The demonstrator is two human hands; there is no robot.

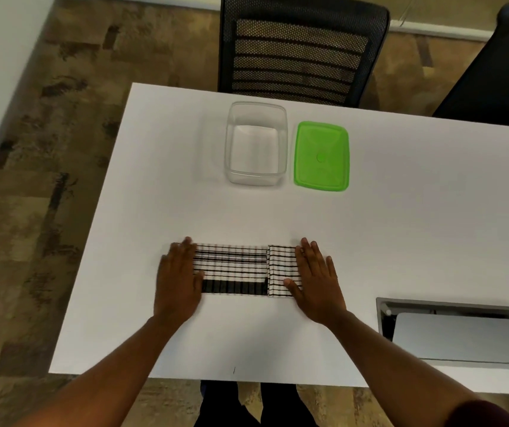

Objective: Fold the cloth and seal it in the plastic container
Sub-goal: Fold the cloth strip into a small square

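A black-and-white checked cloth (237, 269) lies folded into a flat strip near the front of the white table (401, 211). My left hand (179, 282) rests flat on its left end, fingers spread. My right hand (316, 278) lies flat on its right end, where a folded flap overlaps the strip. Farther back stands a clear plastic container (256, 143), open and empty. Its green lid (321, 156) lies flat on the table just to the right of it, apart from it.
A grey cable hatch (459, 334) with a raised flap is set into the table at the front right. A black mesh chair (299, 50) stands behind the far edge, and a second dark chair (499, 66) at the far right. The table's left edge runs near my left hand.
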